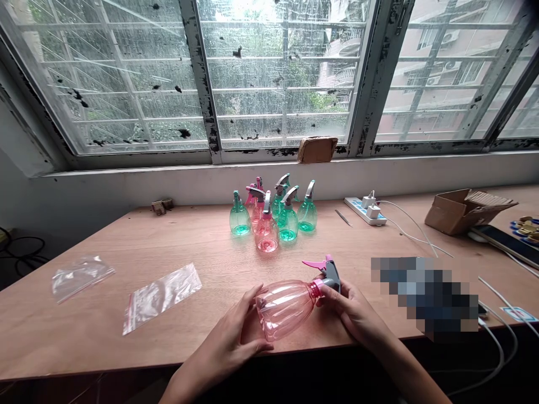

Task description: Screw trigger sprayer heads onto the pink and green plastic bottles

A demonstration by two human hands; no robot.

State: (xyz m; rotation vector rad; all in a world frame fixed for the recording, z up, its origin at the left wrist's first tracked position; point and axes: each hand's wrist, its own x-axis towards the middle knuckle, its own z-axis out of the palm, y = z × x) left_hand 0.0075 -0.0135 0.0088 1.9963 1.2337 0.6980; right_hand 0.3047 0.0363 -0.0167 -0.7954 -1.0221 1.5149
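Left hand [236, 328], widely curved, holds the base of the pink bottle [286, 310], tilted near the front of the tabletop [84, 331]; right hand [347, 306] grips its collar [315, 288]. Step judged: sprayer head [332, 274] handling; next move calls for steady support.

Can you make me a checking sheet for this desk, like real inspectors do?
Surface: wooden tabletop, light brown.
Job's things: pink spray bottle, tilted on its side between the hands; green and pink bottles standing in a group behind.
Clutter: two clear plastic bags on the left; open cardboard box on the right.
Hands: right hand holds the bottle's neck end; left hand is at its base, grip unclear.
Cables: white cables near a power strip.
Surroundings: barred window, frame paint flaking.
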